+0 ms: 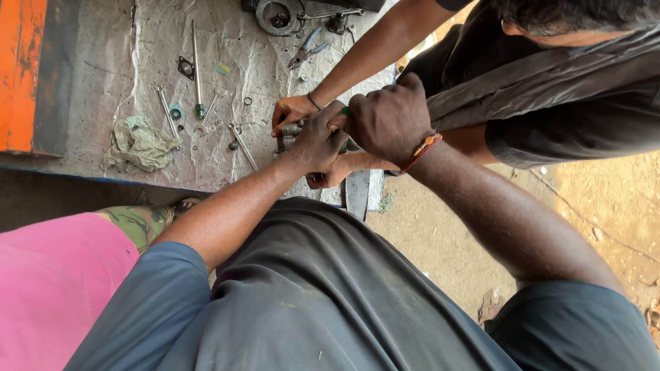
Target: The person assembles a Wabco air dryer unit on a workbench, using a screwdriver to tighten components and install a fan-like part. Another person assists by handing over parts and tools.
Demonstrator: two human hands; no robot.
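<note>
Gripping together at the near edge of the surface (124, 75), the person's two hands close over a small grey metal part (291, 130) — the left hand (317, 141) wrapped around it from the side, fingers curled tight, and the right hand (389, 117) clenched in a fist just beside and touching the left, with a green-tipped tool handle (344, 110) poking out between them. A co-worker's hand (292, 110) reaches in from the far side and steadies the same part; another of that co-worker's hands (328, 177) shows beneath, mostly hidden. To my eye the work is in the middle of a turning or loosening step on a fastener, the part held firm by several hands while the tool bites. Whatever comes after seems to call for steady downward pressure and a firm counter-hold, since the part sits right at the edge and could slip off. The part itself is mostly covered; what shows is dull, ribbed grey metal, greasy-looking. Well apart to the left lie a crumpled green rag (139, 144), a few long wrenches (167, 110), washers (176, 112) and a small square gasket (185, 67); pliers (307, 48) and a round metal housing (278, 15) rest at the far end.
</note>
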